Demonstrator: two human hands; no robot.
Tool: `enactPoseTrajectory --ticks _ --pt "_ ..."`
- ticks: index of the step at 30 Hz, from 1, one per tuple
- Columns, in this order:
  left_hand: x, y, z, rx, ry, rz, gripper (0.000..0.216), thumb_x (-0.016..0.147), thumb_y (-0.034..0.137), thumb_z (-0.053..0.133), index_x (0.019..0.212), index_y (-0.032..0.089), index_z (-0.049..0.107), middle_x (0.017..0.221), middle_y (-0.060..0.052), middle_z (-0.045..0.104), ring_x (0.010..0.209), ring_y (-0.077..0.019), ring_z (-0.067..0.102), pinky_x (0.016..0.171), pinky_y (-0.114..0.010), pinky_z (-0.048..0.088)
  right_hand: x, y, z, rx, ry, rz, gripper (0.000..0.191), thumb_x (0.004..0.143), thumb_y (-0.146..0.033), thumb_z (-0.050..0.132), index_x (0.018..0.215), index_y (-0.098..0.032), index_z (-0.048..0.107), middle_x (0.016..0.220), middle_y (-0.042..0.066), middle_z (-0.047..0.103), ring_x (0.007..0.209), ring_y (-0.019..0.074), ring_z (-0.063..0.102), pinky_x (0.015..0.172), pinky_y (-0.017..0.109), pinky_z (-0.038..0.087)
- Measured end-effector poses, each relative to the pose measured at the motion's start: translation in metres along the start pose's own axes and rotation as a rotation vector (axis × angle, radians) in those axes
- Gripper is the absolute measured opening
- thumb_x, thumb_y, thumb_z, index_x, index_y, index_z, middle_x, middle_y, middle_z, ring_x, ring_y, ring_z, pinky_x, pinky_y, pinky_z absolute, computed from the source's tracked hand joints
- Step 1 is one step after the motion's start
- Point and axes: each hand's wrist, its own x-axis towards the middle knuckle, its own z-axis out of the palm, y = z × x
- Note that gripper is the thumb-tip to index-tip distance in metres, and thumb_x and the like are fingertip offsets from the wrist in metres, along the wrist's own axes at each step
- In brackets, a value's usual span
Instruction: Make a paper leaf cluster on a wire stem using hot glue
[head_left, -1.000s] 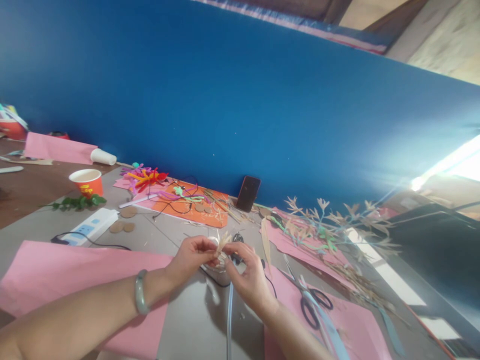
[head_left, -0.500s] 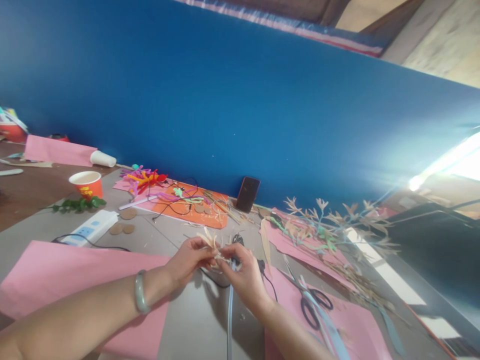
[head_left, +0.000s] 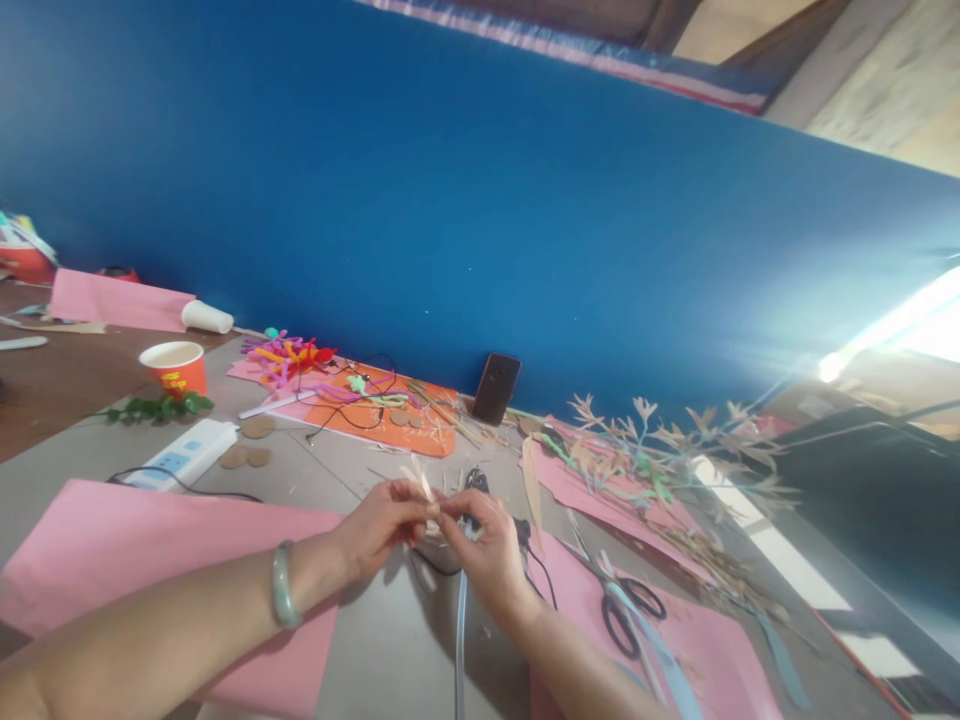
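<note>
My left hand (head_left: 386,520), with a pale green bangle (head_left: 283,585) on its wrist, is closed in a pinch on a small flower-like bunch of cream dried-leaf strips (head_left: 421,478). The strips fan out upward above the fingertips. Opposite it, my right hand (head_left: 487,540) pinches at the base of the same bunch, thumb and forefinger together. The fingertips of both hands nearly meet and hide that base. Below them a long translucent rod (head_left: 460,640) runs toward me from a dark tool (head_left: 477,482), partly covered by my right hand.
Scissors (head_left: 630,610) and blue ribbon lie on pink paper (head_left: 720,640) at right, near dried-leaf branches (head_left: 652,450). A phone (head_left: 496,388) leans on the blue partition (head_left: 480,220). At left are a paper cup (head_left: 177,370), a power strip (head_left: 184,455), cork discs (head_left: 234,457) and pipe cleaners (head_left: 289,358).
My fingertips have drawn closer together around the bunch's base, and the strips have turned slightly, showing a narrower fan. The things on the table lie as before.
</note>
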Motion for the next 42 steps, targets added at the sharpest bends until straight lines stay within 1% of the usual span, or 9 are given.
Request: enactPoseTrajectory --ticks 4,7,12,20,25,31,34,39,42 --pt "-0.001 0.001 0.001 0.015 -0.009 0.010 0.017 0.061 0.019 0.082 0.067 0.011 0.069 0.055 0.001 0.055 0.049 -0.0068 0.048 0.048 -0.019 0.034 0.000 -0.002 -0.001 0.027 -0.006 0.005 0.018 0.081 -0.028 0.062 0.065 -0.021 0.065 0.066 0.001 0.070 0.065 0.0177 0.064 0.074 0.033 0.044" --pt "-0.003 0.002 0.003 0.034 -0.024 0.025 0.017 0.062 0.021 0.082 0.067 0.012 0.069 0.056 0.000 0.056 0.050 -0.0074 0.049 0.050 -0.021 0.035 0.000 -0.003 -0.002 0.089 -0.012 0.057 0.018 0.081 -0.029 0.064 0.066 -0.021 0.066 0.067 0.001 0.070 0.067 0.0180 0.065 0.074 0.032 0.046" --pt "-0.005 0.005 0.005 0.075 -0.020 0.029 0.018 0.062 0.023 0.082 0.068 0.012 0.070 0.057 0.000 0.057 0.052 -0.0095 0.051 0.053 -0.022 0.038 0.001 -0.003 -0.004 0.216 -0.028 0.130 0.016 0.079 -0.029 0.065 0.066 -0.021 0.069 0.069 0.002 0.071 0.068 0.0186 0.065 0.069 0.030 0.049" --pt "-0.005 0.019 0.003 0.299 -0.035 0.177 0.019 0.066 0.028 0.079 0.073 0.013 0.070 0.059 0.001 0.059 0.053 -0.0099 0.051 0.054 -0.022 0.040 0.002 0.002 -0.006 0.337 -0.063 0.214 0.016 0.077 -0.031 0.067 0.066 -0.019 0.069 0.066 0.001 0.068 0.066 0.0167 0.061 0.067 0.029 0.048" --pt "-0.007 0.020 0.002 0.355 -0.052 0.204 0.021 0.067 0.031 0.078 0.072 0.013 0.070 0.064 -0.001 0.060 0.055 -0.0112 0.053 0.054 -0.022 0.043 0.003 0.003 -0.006 0.393 -0.063 0.229 0.017 0.075 -0.033 0.070 0.066 -0.019 0.070 0.065 0.002 0.068 0.065 0.0170 0.061 0.066 0.029 0.049" --pt "-0.008 0.021 0.001 0.362 -0.114 0.269 0.016 0.073 0.029 0.075 0.073 0.014 0.069 0.075 -0.002 0.060 0.059 -0.0101 0.053 0.056 -0.022 0.043 0.003 0.002 -0.006 0.470 -0.110 0.273 0.021 0.075 -0.038 0.072 0.067 -0.018 0.072 0.066 0.002 0.069 0.065 0.0167 0.061 0.065 0.029 0.050" --pt "-0.009 0.021 0.001 0.399 -0.120 0.290 0.017 0.075 0.030 0.074 0.072 0.014 0.071 0.078 -0.002 0.059 0.058 -0.0093 0.053 0.056 -0.022 0.043 0.004 0.002 -0.006 0.522 -0.129 0.293 0.022 0.075 -0.039 0.073 0.069 -0.018 0.072 0.067 0.002 0.069 0.064 0.0161 0.061 0.065 0.030 0.050" --pt "-0.011 0.025 0.002 0.466 -0.124 0.327 0.023 0.076 0.034 0.072 0.065 0.014 0.070 0.081 -0.005 0.059 0.065 -0.0126 0.055 0.059 -0.024 0.045 0.004 0.001 -0.007 0.517 -0.154 0.297 0.021 0.075 -0.037 0.073 0.067 -0.018 0.071 0.065 0.001 0.068 0.064 0.0158 0.060 0.065 0.029 0.048" --pt "-0.012 0.027 0.004 0.483 -0.133 0.348 0.025 0.077 0.034 0.071 0.062 0.014 0.070 0.079 -0.005 0.058 0.070 -0.0151 0.056 0.060 -0.024 0.046 0.005 0.000 -0.008 0.486 -0.156 0.296 0.020 0.075 -0.036 0.072 0.066 -0.018 0.071 0.064 0.001 0.066 0.064 0.0159 0.059 0.065 0.029 0.047"
